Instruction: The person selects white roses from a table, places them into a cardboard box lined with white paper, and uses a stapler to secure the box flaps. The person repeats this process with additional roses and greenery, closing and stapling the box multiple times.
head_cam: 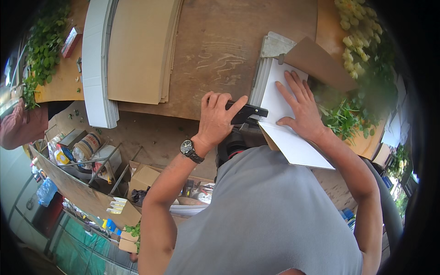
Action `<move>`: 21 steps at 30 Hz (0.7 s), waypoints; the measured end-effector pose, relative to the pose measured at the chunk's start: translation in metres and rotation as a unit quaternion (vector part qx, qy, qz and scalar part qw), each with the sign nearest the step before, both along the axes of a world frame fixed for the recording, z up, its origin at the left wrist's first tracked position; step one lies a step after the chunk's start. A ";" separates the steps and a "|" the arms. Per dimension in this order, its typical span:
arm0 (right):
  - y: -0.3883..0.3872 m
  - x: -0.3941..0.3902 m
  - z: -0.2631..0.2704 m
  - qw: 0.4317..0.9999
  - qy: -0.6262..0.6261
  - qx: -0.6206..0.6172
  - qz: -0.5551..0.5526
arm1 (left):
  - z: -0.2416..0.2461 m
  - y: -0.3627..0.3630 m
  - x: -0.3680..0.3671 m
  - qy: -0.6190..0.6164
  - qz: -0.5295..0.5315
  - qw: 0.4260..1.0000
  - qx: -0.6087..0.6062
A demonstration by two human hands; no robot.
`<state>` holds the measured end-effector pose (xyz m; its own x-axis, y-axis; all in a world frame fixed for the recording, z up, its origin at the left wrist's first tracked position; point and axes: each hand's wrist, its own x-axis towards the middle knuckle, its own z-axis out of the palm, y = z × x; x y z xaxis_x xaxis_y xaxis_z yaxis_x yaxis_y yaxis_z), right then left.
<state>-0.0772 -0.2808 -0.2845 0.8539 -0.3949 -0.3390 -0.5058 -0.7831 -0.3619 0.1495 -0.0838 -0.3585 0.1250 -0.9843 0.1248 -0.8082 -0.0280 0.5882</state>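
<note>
My left hand (220,115), with a watch on its wrist, is closed around a black stapler (245,111). The stapler's jaws lie at the near left edge of a white cardboard sheet (271,92). Flat on that sheet, fingers spread, rests my right hand (302,106). A white flap (292,144) of the cardboard slants down towards my body, its brown underside partly showing. Beyond the sheet are a metal plate (276,44) with a small clip and a brown cardboard piece (319,62).
Left on the wooden table (213,44) lie stacks of brown cardboard (141,48) and white cardboard (94,65). Cream flowers (355,44) and green leaves (340,118) lie at the right. Another person's sleeve (29,123) shows at far left, above a cluttered cart (68,178).
</note>
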 end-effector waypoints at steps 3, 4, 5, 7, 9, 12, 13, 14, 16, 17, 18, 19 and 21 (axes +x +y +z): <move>0.001 0.000 -0.002 1.000 0.003 0.000 -0.005 | -0.002 0.000 -0.002 0.020 0.010 1.000 -0.001; 0.002 0.001 -0.003 1.000 0.004 -0.002 -0.005 | -0.003 0.000 -0.002 0.019 0.011 1.000 -0.008; 0.002 0.001 -0.003 1.000 0.005 -0.004 -0.006 | -0.003 -0.001 -0.001 0.018 0.011 1.000 -0.016; 0.003 0.002 -0.003 1.000 0.007 -0.006 -0.009 | -0.005 -0.004 0.001 0.010 0.002 1.000 -0.025; 0.003 0.003 -0.003 1.000 0.014 -0.005 -0.013 | -0.004 -0.007 0.004 -0.001 -0.010 1.000 -0.028; 0.005 0.004 -0.001 1.000 0.016 -0.008 -0.017 | -0.001 -0.011 0.009 -0.025 -0.029 0.999 -0.026; 0.005 0.004 -0.001 1.000 0.017 -0.011 -0.017 | 0.001 -0.012 0.011 -0.037 -0.033 0.998 -0.026; 0.006 0.005 0.000 1.000 0.018 -0.014 -0.017 | 0.002 -0.014 0.012 -0.049 -0.037 0.998 -0.027; 0.006 0.006 0.001 0.999 0.020 -0.020 -0.017 | 0.006 -0.017 0.014 -0.063 -0.045 0.997 -0.022; 0.006 0.006 0.002 0.999 0.022 -0.022 -0.017 | 0.008 -0.018 0.015 -0.067 -0.049 0.996 -0.020; 0.006 0.006 0.002 0.999 0.029 -0.023 -0.018 | 0.010 -0.019 0.015 -0.076 -0.055 0.996 -0.002; 0.006 0.006 0.002 0.999 0.027 -0.024 -0.018 | 0.011 -0.020 0.016 -0.083 -0.061 0.995 0.015; 0.006 0.006 0.001 0.999 0.036 -0.024 -0.019 | 0.013 -0.021 0.018 -0.096 -0.074 0.992 0.040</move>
